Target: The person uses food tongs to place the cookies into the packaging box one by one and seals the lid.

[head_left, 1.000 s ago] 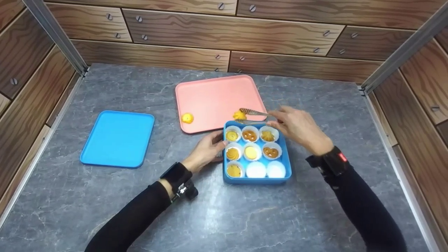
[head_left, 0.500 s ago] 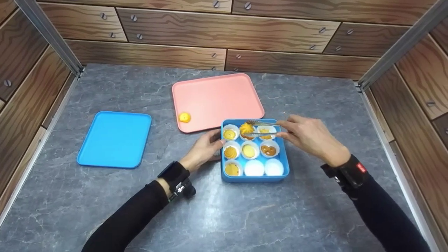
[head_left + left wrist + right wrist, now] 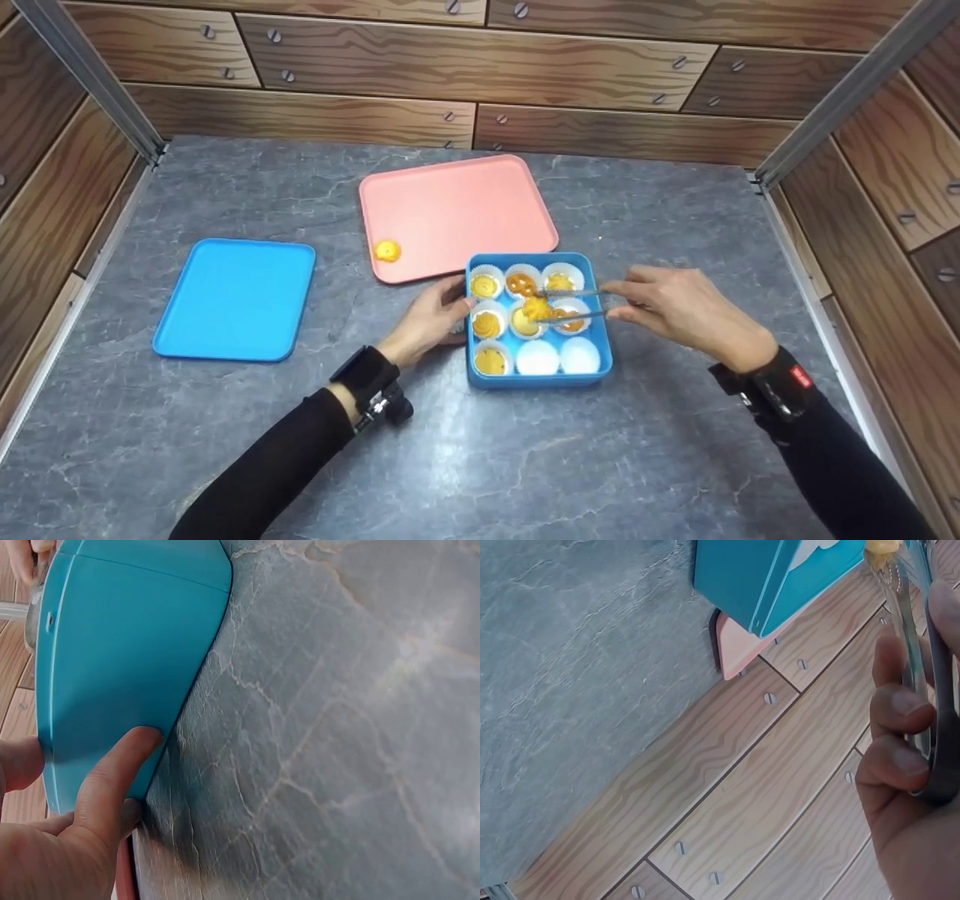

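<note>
My right hand (image 3: 690,307) holds metal tongs (image 3: 922,667), their arms pinching a yellow swirl-shaped cookie (image 3: 537,308). This cookie hangs over the middle of a blue box (image 3: 540,379), overlapping the centre cups in the head view. Inside the box, white paper cups stand in rows. Several hold yellow or brown cookies, such as a pretzel-shaped one (image 3: 520,283). Two cups at the near right, a middle one (image 3: 537,358) and a corner one (image 3: 580,355), show only white. My left hand (image 3: 427,319) grips the box's left side, thumb at the rim and fingers on the outer wall.
Behind the box lies a pink tray (image 3: 457,210) with one yellow cookie (image 3: 387,250) near its left corner. A flat blue lid (image 3: 236,300) rests at the left of the grey marbled table (image 3: 337,465). Wood-patterned walls (image 3: 360,60) enclose the back and sides.
The tongs have lifted the yellow swirl cookie from the pink tray and carried it nearer, over the box's centre. My left hand has stayed at the box's side.
</note>
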Tool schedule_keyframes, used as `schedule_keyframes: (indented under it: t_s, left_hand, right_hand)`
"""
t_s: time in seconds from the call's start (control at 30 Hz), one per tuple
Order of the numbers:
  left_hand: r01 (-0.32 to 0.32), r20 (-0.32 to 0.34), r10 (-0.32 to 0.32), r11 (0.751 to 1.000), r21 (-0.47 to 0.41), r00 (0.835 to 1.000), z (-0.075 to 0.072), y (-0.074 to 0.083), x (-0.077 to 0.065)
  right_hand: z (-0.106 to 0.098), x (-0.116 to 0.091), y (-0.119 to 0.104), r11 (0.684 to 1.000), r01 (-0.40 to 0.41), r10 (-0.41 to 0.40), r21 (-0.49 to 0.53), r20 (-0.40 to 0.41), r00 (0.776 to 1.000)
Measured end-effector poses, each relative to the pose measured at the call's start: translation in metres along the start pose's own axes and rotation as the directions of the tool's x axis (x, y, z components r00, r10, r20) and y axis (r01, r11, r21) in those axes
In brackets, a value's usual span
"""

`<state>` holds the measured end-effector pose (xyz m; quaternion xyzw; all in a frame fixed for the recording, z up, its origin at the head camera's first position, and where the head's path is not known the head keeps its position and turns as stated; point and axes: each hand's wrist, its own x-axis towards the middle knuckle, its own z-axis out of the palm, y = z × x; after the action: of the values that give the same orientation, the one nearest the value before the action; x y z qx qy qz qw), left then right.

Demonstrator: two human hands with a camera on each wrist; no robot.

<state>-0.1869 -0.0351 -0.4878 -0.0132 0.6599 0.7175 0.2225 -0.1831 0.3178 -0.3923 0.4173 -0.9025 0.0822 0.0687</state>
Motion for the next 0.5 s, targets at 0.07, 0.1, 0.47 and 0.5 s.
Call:
schedule_keyframes:
  t_s: [0.07,0.1,0.47,0.5]
  left_hand:
    - [0.004,0.005,-0.004,1.000,0.000,1.000,-0.003,0.000,0.000]
    - [0.006,0.004,-0.006,1.000,0.000,1.000,-0.005,0.000,0.000]
    - [-0.001,-0.006,0.001,1.000,-0.003,1.000,-0.002,-0.001,0.000]
    - [0.001,-0.007,-0.001,1.000,-0.003,1.000,-0.001,-0.001,0.000]
  right_hand:
    - [0.000,-0.002,-0.002,1.000,0.018,-0.018,0.010,0.008,1.000]
    - [0.001,-0.002,-0.003,0.999,0.029,-0.029,0.014,0.009,1.000]
    - [-0.005,-0.009,-0.014,0.998,0.070,-0.069,-0.005,0.059,0.996]
    - [-0.005,-0.009,-0.015,0.997,0.074,-0.073,-0.012,0.062,0.995]
